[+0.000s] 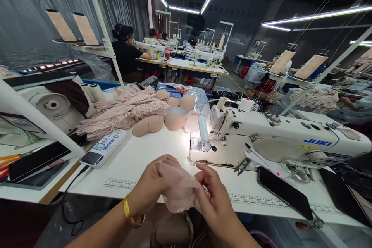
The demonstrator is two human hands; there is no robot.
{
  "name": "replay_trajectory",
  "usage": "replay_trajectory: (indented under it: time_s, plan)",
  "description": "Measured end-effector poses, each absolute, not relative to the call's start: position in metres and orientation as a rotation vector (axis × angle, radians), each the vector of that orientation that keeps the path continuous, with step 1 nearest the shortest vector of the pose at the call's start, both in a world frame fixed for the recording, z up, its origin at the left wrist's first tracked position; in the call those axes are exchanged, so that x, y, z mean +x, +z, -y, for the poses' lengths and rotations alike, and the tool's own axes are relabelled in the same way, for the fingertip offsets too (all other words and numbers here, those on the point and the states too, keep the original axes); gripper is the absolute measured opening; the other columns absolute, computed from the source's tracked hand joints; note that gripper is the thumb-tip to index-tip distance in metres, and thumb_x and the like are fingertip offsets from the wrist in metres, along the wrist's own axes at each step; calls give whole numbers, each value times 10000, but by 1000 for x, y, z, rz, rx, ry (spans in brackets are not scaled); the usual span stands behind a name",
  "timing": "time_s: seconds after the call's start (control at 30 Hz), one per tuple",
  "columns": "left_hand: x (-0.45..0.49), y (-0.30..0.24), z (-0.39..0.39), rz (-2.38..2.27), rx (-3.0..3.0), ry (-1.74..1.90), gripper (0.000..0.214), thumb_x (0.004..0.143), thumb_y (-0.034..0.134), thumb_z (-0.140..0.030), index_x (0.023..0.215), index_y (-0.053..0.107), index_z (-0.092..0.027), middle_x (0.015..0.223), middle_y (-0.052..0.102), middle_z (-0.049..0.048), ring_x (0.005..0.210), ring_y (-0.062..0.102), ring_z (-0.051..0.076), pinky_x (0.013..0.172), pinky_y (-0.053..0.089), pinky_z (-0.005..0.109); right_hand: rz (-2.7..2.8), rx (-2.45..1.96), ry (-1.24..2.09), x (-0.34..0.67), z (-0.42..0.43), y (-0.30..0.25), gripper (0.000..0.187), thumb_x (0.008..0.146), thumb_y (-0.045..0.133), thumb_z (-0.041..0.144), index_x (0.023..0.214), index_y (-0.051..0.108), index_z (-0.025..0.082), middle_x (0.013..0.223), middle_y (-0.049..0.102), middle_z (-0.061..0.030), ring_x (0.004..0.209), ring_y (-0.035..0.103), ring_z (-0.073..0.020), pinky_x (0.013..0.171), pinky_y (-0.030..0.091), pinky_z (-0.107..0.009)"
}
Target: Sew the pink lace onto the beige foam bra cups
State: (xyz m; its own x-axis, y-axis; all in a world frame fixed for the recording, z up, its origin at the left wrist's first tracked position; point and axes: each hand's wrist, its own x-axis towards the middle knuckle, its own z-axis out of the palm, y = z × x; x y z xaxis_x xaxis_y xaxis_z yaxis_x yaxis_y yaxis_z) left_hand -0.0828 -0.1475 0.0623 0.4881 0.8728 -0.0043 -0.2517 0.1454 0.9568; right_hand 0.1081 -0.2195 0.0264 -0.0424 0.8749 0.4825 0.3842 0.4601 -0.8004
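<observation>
Both of my hands grip one piece of thin pink fabric point(179, 190) at the near edge of the white sewing table point(139, 159). My left hand point(155, 184) is closed on its left side, a gold bangle on that wrist. My right hand point(213, 195) pinches its right side. A white JUKI sewing machine point(279, 139) stands just beyond my right hand, its lamp lighting the needle plate point(200, 145). Beige foam cups point(158, 122) lie beyond my hands.
A heap of pink lace pieces point(122, 110) lies at the back left. A phone on a power strip point(103, 149) lies left of my hands, thread snips point(242, 162) and a dark phone point(283, 192) lie right. Other people sew at tables behind.
</observation>
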Motion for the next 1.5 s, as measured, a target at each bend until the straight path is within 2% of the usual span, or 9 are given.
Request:
replay_trajectory:
  time_s: [0.07, 0.13, 0.23, 0.33, 0.43, 0.67, 0.93, 1.2, 1.5]
  plan:
    - [-79, 56, 149, -604, 906, 846, 412, 744, 914, -421, 995, 742, -144, 888, 746, 82, 817, 691, 220, 748, 569, 304, 1407, -1168, 816, 107, 214, 25, 251, 1082, 495, 384, 1294, 553, 262, 910, 634, -25, 768, 628, -175, 670, 545, -269]
    - [-76, 49, 153, -565, 788, 746, 494, 721, 939, -404, 1082, 762, -116, 991, 773, 140, 957, 716, 285, 907, 567, 388, 1279, -1143, 981, 108, 209, 24, 268, 1048, 548, 496, 1140, 591, 248, 912, 647, -23, 813, 627, -180, 705, 540, -268]
    - [-75, 41, 160, -562, 731, 695, 513, 711, 951, -344, 1131, 778, -108, 1046, 786, 159, 1015, 722, 309, 978, 548, 417, 1161, -1119, 1155, 114, 198, 17, 344, 1001, 595, 580, 1086, 584, 247, 819, 643, 8, 712, 590, -164, 651, 506, -261]
    - [-76, 38, 163, -582, 683, 730, 504, 732, 938, -319, 1171, 776, -132, 1094, 788, 152, 1018, 727, 297, 956, 566, 403, 1064, -1229, 1100, 129, 184, 6, 421, 947, 658, 618, 1080, 589, 225, 710, 611, 32, 652, 564, -159, 625, 468, -263]
    - [-77, 40, 162, -608, 673, 779, 465, 742, 934, -322, 1143, 786, -139, 1100, 791, 145, 1010, 732, 283, 941, 576, 378, 1056, -1325, 873, 146, 178, 2, 440, 913, 696, 621, 1059, 612, 215, 807, 654, -9, 772, 616, -193, 706, 495, -302]
    - [-74, 42, 163, -647, 713, 858, 470, 731, 934, -378, 1099, 788, -125, 1035, 797, 142, 978, 736, 295, 933, 584, 404, 1454, -1245, 460, 134, 209, 27, 110, 1053, 559, 297, 986, 633, 250, 930, 615, -22, 880, 584, -191, 777, 467, -314]
    - [-71, 45, 167, -664, 809, 863, 451, 703, 932, -427, 1020, 812, -129, 983, 799, 136, 934, 728, 308, 890, 585, 411, 1686, -1187, 477, 115, 215, 41, 157, 1041, 512, 192, 899, 558, 240, 872, 581, -11, 810, 553, -180, 698, 436, -300]
    - [-70, 41, 171, -708, 788, 905, 465, 658, 944, -445, 983, 809, -142, 942, 790, 120, 899, 719, 301, 869, 577, 402, 1463, -1257, 792, 110, 214, 19, 241, 1076, 434, 357, 859, 466, 257, 789, 464, 21, 696, 460, -167, 553, 372, -269]
    - [-69, 40, 170, -725, 797, 931, 428, 656, 938, -435, 930, 802, -135, 893, 779, 112, 850, 703, 277, 815, 581, 370, 1644, -1206, 495, 113, 217, 30, 127, 1061, 501, 236, 944, 549, 246, 875, 547, 6, 796, 516, -160, 704, 432, -280]
